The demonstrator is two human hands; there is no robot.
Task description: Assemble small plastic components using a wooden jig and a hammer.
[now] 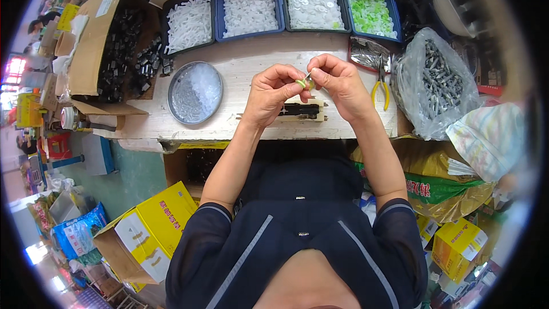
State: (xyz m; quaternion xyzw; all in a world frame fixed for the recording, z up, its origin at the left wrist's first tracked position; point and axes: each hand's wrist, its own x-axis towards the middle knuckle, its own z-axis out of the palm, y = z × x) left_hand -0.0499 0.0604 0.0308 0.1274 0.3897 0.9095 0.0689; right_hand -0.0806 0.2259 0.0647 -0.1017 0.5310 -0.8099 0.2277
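Above the near part of the worktable, my left hand pinches a small green plastic piece between thumb and fingers. Close against it, my right hand is closed on a small thin piece that meets the green one; its exact kind is too small to tell. Just below both hands, a black part lies in a pale holder on the table. Yellow-handled pliers rest to the right of my right hand.
At the back stand trays of white sticks, white pieces, clear discs and green pieces. A round metal dish sits left. Black parts fill a cardboard box; a plastic bag of metal parts stands right.
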